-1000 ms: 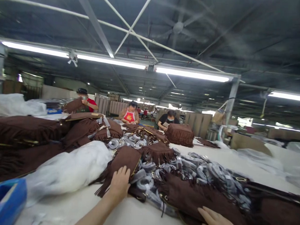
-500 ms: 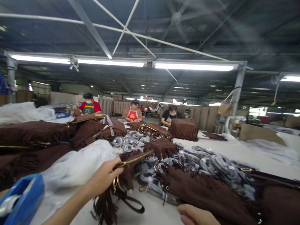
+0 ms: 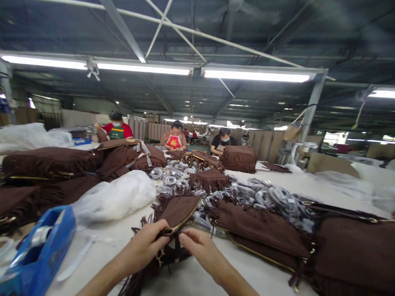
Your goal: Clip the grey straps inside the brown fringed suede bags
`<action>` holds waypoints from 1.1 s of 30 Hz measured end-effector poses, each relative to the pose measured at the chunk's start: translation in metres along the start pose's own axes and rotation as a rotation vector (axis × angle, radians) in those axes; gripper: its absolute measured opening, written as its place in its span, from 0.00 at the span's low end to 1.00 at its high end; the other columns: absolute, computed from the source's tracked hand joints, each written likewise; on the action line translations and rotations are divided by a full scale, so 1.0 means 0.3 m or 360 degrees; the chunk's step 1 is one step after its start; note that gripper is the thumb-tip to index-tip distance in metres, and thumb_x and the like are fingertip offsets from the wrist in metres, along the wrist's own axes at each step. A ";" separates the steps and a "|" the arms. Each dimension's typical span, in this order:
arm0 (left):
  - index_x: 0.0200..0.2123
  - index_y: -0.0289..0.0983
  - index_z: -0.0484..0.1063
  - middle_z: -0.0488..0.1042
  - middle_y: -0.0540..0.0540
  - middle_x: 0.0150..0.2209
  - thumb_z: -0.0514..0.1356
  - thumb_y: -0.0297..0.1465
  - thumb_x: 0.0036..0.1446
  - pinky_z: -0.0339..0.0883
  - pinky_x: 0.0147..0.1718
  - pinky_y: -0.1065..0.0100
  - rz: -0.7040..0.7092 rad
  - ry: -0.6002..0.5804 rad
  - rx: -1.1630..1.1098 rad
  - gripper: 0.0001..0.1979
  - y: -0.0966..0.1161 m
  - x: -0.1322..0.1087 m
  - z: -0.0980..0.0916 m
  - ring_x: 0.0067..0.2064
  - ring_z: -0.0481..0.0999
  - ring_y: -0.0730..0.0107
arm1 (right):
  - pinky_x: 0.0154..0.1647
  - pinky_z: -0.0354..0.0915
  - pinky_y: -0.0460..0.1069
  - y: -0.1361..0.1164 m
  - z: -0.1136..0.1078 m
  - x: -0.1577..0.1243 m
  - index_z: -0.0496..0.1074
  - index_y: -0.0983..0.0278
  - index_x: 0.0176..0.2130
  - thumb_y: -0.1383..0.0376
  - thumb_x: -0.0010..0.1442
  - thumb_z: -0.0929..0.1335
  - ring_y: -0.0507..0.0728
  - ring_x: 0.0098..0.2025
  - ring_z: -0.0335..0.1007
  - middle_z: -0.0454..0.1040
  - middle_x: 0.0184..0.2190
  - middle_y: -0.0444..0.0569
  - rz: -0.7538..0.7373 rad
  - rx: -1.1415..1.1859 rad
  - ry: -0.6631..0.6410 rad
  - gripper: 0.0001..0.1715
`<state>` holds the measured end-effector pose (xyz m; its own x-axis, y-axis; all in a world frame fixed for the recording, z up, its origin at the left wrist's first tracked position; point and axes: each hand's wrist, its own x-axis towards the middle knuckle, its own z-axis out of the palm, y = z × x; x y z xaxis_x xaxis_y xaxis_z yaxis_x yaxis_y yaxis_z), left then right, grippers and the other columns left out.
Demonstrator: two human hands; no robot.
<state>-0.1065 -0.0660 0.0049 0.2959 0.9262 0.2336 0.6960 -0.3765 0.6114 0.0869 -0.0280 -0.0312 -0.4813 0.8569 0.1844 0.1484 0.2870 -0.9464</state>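
Note:
A brown fringed suede bag (image 3: 175, 211) with a gold zipper lies on the white table (image 3: 280, 285) right in front of me. My left hand (image 3: 144, 247) is closed on its near edge by the zipper end. My right hand (image 3: 201, 249) pinches the same bag just to the right, where its dark strap hangs. More brown fringed bags (image 3: 258, 228) lie to the right, and stacks of them (image 3: 49, 164) sit at the left. A heap of wrapped grey straps (image 3: 270, 197) runs across the middle.
A blue tape dispenser (image 3: 36, 257) stands at the near left, with a white plastic bag (image 3: 116, 196) behind it. Three people work at the table's far end. Cardboard boxes (image 3: 327, 165) and plastic sheeting are at the right.
My left hand pulled one fringed bag out of the pile toward me. My right hand came up from the lower right and took hold of the same bag.

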 end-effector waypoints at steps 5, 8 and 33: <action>0.31 0.40 0.66 0.74 0.49 0.32 0.50 0.27 0.55 0.61 0.35 0.70 0.0036 0.0089 0.0229 0.06 0.006 -0.005 0.017 0.36 0.72 0.66 | 0.31 0.61 0.45 -0.030 0.042 0.009 0.70 0.65 0.32 0.67 0.58 0.64 0.54 0.30 0.70 0.74 0.26 0.44 -0.0121 -0.0534 0.0053 0.05; 0.31 0.40 0.66 0.75 0.49 0.31 0.50 0.22 0.49 0.61 0.34 0.69 0.0005 0.0149 0.0423 0.09 -0.019 -0.022 -0.006 0.36 0.73 0.64 | 0.31 0.60 0.45 -0.063 0.021 0.021 0.69 0.62 0.38 0.68 0.63 0.63 0.56 0.33 0.75 0.78 0.30 0.46 -0.0106 -0.1273 0.0000 0.06; 0.34 0.37 0.70 0.74 0.51 0.32 0.49 0.26 0.39 0.66 0.37 0.68 -0.0113 -0.0089 -0.0294 0.17 -0.138 0.010 -0.284 0.37 0.71 0.64 | 0.43 0.61 0.47 -0.035 0.003 0.138 0.75 0.61 0.41 0.60 0.67 0.59 0.57 0.42 0.72 0.78 0.37 0.47 -0.0442 -0.1065 -0.0372 0.17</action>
<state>-0.1901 -0.0463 0.0446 0.2898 0.9459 0.1461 0.5860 -0.2961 0.7543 0.0646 0.0042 -0.0139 -0.7367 0.6237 0.2611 0.4514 0.7412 -0.4968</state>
